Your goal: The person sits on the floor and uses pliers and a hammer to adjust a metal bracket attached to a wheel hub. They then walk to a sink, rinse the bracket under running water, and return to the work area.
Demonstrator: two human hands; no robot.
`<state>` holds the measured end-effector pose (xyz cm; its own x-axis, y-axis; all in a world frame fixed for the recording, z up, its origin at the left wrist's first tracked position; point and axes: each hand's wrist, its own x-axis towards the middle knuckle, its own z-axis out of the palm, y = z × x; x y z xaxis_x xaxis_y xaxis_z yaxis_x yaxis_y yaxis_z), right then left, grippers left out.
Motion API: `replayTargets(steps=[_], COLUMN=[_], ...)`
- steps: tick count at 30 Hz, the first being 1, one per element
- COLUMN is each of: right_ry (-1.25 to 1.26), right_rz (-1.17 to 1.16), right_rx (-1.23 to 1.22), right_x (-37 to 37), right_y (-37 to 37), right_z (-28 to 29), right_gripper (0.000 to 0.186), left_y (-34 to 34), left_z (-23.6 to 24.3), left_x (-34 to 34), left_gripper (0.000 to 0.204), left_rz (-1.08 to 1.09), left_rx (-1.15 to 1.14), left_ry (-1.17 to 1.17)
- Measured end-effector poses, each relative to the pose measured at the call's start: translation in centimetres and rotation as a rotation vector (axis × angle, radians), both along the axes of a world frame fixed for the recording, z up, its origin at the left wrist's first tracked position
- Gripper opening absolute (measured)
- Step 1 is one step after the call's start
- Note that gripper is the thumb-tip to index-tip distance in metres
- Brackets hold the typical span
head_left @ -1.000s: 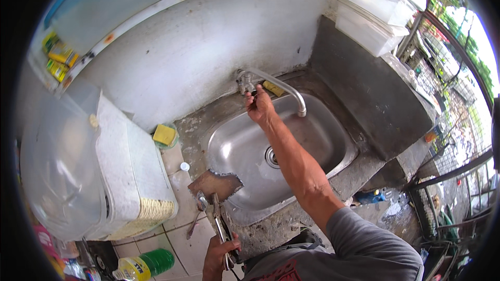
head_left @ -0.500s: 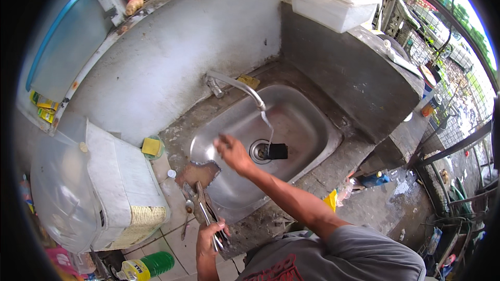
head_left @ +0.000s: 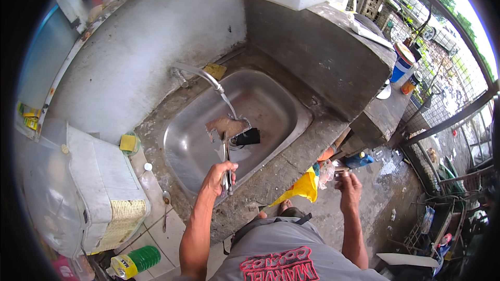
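My left hand (head_left: 221, 178) is closed around the handles of a pair of metal tongs (head_left: 225, 157) over the near left side of the steel sink (head_left: 183, 162). Beyond the hand, the tongs' far end meets a flat brown piece with jagged edges (head_left: 219, 125). The piece is under the running tap (head_left: 205, 75), and water falls at its far edge. A black rectangular block (head_left: 248, 136) sits by the drain, partly hidden by the brown piece. My right hand (head_left: 349, 190) is off to the right beyond the counter edge, fingers loosely bent, with no held object visible.
A yellow bag (head_left: 304, 186) and a blue bottle (head_left: 358, 160) are below the counter's right side. A white lidded container (head_left: 91, 187) stands left of the sink, with a yellow sponge (head_left: 128, 143) behind it. A spoon (head_left: 165, 208) lies nearby; a green bottle (head_left: 140, 260) is lower left.
My left hand has brought the tongs and brown piece from the sink's left edge to under the tap. My right hand has left the sink and moved right. The view has shifted.
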<state>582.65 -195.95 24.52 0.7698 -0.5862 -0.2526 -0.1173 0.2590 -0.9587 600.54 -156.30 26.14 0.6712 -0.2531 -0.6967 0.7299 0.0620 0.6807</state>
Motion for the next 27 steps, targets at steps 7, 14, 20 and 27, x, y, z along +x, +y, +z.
replayTargets(steps=[7,14,20,27], right_ry=[0.312,0.599,0.766,0.836], right_rz=[-0.244,-0.342,-0.247,-0.159], right_rx=[-0.012,0.176,0.250,0.277], right_x=[-10.9,-20.2,-22.3,-23.9], right_y=[-5.2,-2.7,0.1,0.2], right_z=[-9.3,-20.0,-21.9,-22.3], right_gripper=[0.029,0.023,0.021,0.016], left_y=[-2.7,-3.2,-2.4,-2.6], left_z=[0.0,0.0,0.1,0.3], left_x=[1.9,2.3,2.3,2.2], left_gripper=[0.028,0.027,0.027,0.026], left_rz=[-0.068,-0.045,-0.075,-0.077], left_rx=[0.052,0.072,0.101,0.095], left_ry=[-0.030,-0.030,-0.055,-0.068])
